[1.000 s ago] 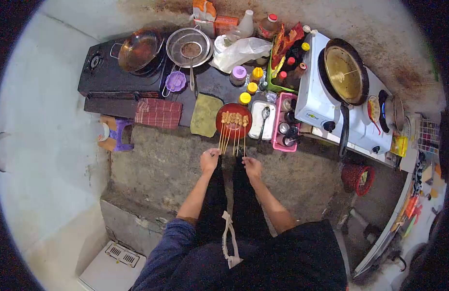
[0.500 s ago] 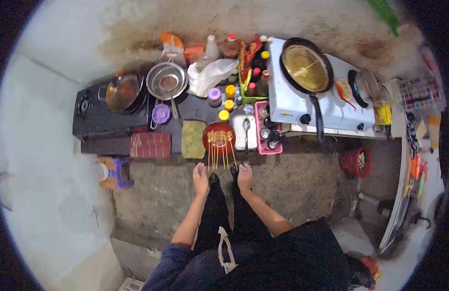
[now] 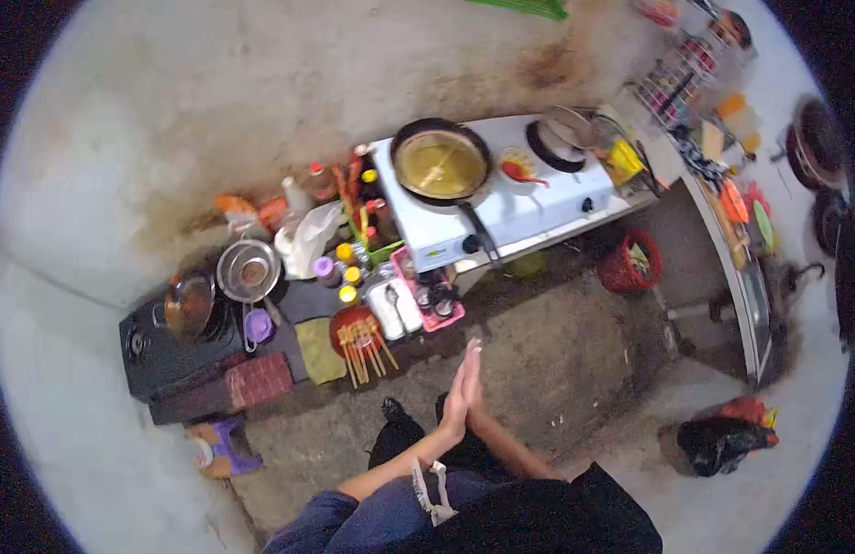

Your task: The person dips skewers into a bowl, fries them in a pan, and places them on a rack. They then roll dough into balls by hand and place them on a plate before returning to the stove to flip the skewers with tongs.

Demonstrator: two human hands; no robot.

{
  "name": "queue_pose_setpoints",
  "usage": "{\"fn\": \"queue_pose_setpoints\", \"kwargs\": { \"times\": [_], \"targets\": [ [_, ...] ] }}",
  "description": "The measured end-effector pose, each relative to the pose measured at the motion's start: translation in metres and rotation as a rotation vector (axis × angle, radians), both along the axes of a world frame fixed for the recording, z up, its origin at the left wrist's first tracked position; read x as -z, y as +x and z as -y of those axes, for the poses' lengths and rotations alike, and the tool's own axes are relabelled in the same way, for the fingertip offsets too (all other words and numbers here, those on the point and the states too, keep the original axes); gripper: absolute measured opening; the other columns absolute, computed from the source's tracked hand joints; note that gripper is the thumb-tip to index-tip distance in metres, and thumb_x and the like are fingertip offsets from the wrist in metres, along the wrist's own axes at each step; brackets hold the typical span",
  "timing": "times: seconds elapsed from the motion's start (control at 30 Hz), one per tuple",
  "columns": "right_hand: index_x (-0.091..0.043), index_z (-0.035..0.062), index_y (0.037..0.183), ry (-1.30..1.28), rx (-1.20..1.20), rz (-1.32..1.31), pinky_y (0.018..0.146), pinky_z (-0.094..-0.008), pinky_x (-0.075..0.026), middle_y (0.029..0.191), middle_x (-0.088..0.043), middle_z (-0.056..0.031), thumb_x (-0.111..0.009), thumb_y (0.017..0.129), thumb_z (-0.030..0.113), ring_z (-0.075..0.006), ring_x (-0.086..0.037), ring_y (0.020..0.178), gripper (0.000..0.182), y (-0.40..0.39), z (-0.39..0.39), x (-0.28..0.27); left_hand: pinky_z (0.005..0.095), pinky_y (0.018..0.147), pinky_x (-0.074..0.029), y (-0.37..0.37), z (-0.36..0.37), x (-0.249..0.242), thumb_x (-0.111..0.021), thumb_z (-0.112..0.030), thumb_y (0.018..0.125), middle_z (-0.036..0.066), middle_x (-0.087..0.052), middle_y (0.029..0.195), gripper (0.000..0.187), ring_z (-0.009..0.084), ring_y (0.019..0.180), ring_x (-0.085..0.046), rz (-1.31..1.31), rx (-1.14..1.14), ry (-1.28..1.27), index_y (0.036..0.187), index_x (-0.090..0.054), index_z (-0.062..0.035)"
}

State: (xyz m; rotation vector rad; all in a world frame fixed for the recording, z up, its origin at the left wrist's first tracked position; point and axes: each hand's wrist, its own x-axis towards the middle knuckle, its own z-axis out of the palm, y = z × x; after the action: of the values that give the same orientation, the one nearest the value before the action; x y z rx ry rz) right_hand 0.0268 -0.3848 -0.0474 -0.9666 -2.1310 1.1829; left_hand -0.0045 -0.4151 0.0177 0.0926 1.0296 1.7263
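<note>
In front of my body, my left hand (image 3: 454, 403) and my right hand (image 3: 475, 392) are pressed palm to palm, fingers straight and pointing away from me. I see nothing held in either one. Beyond them, to the left, skewers of food (image 3: 358, 339) lie across a red plate (image 3: 339, 324), their sticks jutting over the counter's front edge. Beside the plate is a white tray (image 3: 382, 305) with a spoon (image 3: 395, 305) in it. On the stove, a black frying pan (image 3: 434, 162) holds yellowish oil with a stick-like item in it.
The white stove (image 3: 529, 212) stands right of several bottles and a pink basket (image 3: 441, 319). A bowl with a red spoon (image 3: 523, 173) sits on it. Left are a strainer (image 3: 248, 268), a dark pan (image 3: 189, 303) and folded cloths. A red bin (image 3: 629, 268) stands below.
My hands have come together from apart and now touch at the palms. The camera view has turned towards the right, so the counter appears slanted and the stove nearer the middle.
</note>
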Motion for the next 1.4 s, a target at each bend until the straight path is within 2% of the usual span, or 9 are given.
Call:
{"fn": "queue_pose_setpoints", "kwargs": {
  "times": [0.17,0.3,0.37,0.43,0.63,0.73,0.93,1.33,1.4],
  "targets": [
    [-0.011,0.007,0.137,-0.211,0.62,0.548,0.104,-0.0399,-0.002,0.143,-0.005,-0.0083,-0.013,0.089,0.047,-0.0234,-0.002,0.132,0.062,0.004,-0.023,-0.071,0.0266,0.098,-0.028,0.018,-0.061,0.023,-0.026,-0.035,0.092,0.005,-0.028,0.137,0.051,0.0198,0.125,-0.028,0.688,0.312,0.087,0.131,-0.027,-0.0035],
    [-0.019,0.0102,0.136,0.092,0.307,0.193,0.105,-0.0416,0.0,0.141,-0.015,-0.0145,-0.016,0.092,0.033,-0.0317,-0.009,0.13,0.049,0.097,-0.11,-0.079,0.0273,0.095,-0.032,0.099,-0.135,0.064,-0.025,-0.037,0.092,0.008,-0.033,0.134,0.052,0.02,0.122,-0.035,0.381,0.358,0.153,0.131,-0.027,-0.0032],
    [-0.019,0.0109,0.136,0.029,0.457,0.115,0.105,-0.0415,0.001,0.141,-0.012,-0.0136,-0.016,0.092,0.035,-0.0306,-0.006,0.131,0.05,0.143,-0.167,-0.086,0.0321,0.1,-0.026,0.143,-0.169,0.017,-0.024,-0.037,0.093,0.009,-0.03,0.135,0.054,0.0203,0.122,-0.032,-0.04,0.384,0.141,0.133,-0.021,-0.0003],
    [-0.017,0.0123,0.136,-0.127,0.663,-0.032,0.105,-0.0411,0.002,0.143,-0.006,-0.0119,-0.018,0.091,0.039,-0.0283,-0.001,0.132,0.053,0.194,-0.214,-0.084,0.0313,0.103,-0.019,0.178,-0.196,-0.036,-0.023,-0.037,0.093,0.008,-0.022,0.138,0.054,0.0196,0.126,-0.023,0.154,0.615,-0.027,0.134,-0.019,-0.0007],
    [-0.013,0.0081,0.136,0.014,0.811,-0.385,0.106,-0.0343,0.001,0.143,-0.002,-0.0092,-0.021,0.091,0.041,-0.0226,0.002,0.132,0.057,0.319,-0.294,0.013,0.0304,0.106,-0.009,0.278,-0.283,-0.051,-0.028,-0.028,0.092,0.011,-0.019,0.14,0.051,0.0206,0.129,-0.016,-0.523,0.861,0.153,0.134,-0.018,-0.0008],
    [-0.012,0.0073,0.136,0.022,0.851,-0.374,0.106,-0.0342,0.001,0.143,-0.002,-0.0093,-0.02,0.091,0.041,-0.0226,0.002,0.132,0.057,0.317,-0.279,0.008,0.0295,0.105,-0.009,0.309,-0.341,0.0,-0.025,-0.032,0.092,0.007,-0.027,0.138,0.049,0.0201,0.129,-0.02,-0.473,0.829,0.441,0.133,-0.025,-0.0051],
    [-0.01,0.0058,0.136,0.07,0.876,-0.421,0.106,-0.0341,0.002,0.143,-0.001,-0.0096,-0.019,0.091,0.039,-0.0227,0.003,0.132,0.057,0.39,-0.35,-0.034,0.0356,0.105,-0.014,0.373,-0.416,-0.01,-0.027,-0.03,0.092,0.013,-0.022,0.139,0.05,0.0264,0.128,-0.022,0.33,1.072,0.191,0.134,-0.02,-0.0025],
    [-0.006,0.0027,0.136,0.121,0.732,-0.447,0.105,-0.0338,0.002,0.143,0.002,-0.0101,-0.017,0.092,0.037,-0.0229,0.004,0.131,0.057,0.47,-0.6,-0.137,0.0315,0.106,-0.01,0.448,-0.659,-0.078,-0.027,-0.017,0.089,0.008,-0.02,0.14,0.046,0.0199,0.129,-0.017,-0.766,0.848,0.641,0.133,-0.026,-0.0028],
    [-0.005,0.0022,0.136,0.097,0.694,-0.449,0.105,-0.0337,0.003,0.143,0.002,-0.0102,-0.017,0.092,0.037,-0.0229,0.004,0.131,0.057,0.462,-0.639,-0.148,0.0307,0.106,-0.009,0.453,-0.724,-0.081,-0.024,-0.023,0.091,0.01,-0.025,0.138,0.046,0.02,0.129,-0.019,-0.491,0.828,0.67,0.131,-0.029,-0.0021]
  ]
}}
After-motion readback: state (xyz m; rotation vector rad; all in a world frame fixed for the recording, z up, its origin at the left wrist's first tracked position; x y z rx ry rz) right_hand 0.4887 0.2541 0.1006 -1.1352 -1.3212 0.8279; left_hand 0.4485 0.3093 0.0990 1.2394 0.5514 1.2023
